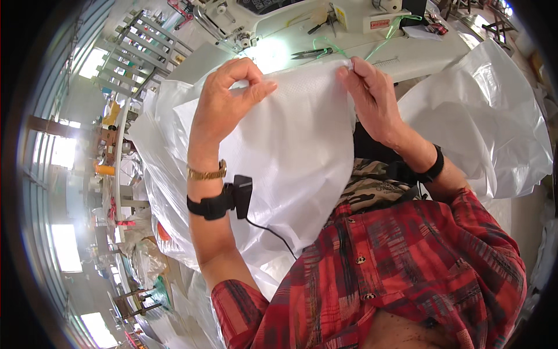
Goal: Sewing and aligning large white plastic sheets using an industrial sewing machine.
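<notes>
2 hands hold the top edge of a white woven plastic sheet point(290, 145) up in front of the person's chest, just short of the sewing machine table point(407, 58).

Judging from the grip, the step in hand is squaring up that edge. It would go best with the pinch points level and the fabric taut between them, so no fold hides in the span, and with the loose bulk left draping clear toward the lap.

On the left, the left hand point(229, 99) is closed narrow: thumb and forefinger pinch the upper edge, the other fingers curled loosely over the front of the fabric. Its wrist carries a gold-coloured bracelet point(207, 173) and a black strap with a small black device point(241, 195) whose cable trails down.

In the middle, the sheet hangs from the 2 pinches, lightly creased, covering most of the lap.

On the right, the right hand point(372, 96) is also closed narrow, fingertips gripping the upper corner, palm turned inward. A black wristband point(433, 168) sits above the red plaid sleeve point(465, 244). Beyond the hands, scissors point(311, 53) lie on the table, well apart from the fabric edge, and more white sheeting point(488, 116) piles at the far right.
</notes>
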`<state>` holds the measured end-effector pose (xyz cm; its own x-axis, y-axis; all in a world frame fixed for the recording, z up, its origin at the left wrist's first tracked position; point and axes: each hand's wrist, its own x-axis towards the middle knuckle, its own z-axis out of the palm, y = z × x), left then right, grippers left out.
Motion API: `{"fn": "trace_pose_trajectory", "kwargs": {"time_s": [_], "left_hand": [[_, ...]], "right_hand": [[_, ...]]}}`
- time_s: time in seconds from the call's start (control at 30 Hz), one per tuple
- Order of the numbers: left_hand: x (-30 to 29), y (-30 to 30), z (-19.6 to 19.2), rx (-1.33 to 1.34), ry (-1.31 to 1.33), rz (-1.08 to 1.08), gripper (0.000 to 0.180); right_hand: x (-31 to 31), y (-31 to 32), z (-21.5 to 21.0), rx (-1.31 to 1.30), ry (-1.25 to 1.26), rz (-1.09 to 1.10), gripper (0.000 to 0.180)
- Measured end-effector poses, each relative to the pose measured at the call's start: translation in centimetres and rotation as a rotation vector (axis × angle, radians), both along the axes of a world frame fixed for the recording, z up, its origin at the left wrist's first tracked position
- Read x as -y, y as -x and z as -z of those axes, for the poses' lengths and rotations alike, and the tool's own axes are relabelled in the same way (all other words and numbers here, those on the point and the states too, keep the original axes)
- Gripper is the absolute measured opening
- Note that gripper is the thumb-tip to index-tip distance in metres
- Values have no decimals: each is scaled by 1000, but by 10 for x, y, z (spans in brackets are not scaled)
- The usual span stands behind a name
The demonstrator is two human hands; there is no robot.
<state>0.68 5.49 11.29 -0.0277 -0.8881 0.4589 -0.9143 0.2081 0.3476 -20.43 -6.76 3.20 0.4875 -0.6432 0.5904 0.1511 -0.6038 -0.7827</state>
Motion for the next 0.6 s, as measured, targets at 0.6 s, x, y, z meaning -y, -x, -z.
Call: {"fn": "trace_pose_trajectory", "kwargs": {"time_s": [0.6], "left_hand": [[25, 58, -22, 195, -82, -96, 28]], "right_hand": [[-9, -22, 4, 218, 277, 152, 8]]}}
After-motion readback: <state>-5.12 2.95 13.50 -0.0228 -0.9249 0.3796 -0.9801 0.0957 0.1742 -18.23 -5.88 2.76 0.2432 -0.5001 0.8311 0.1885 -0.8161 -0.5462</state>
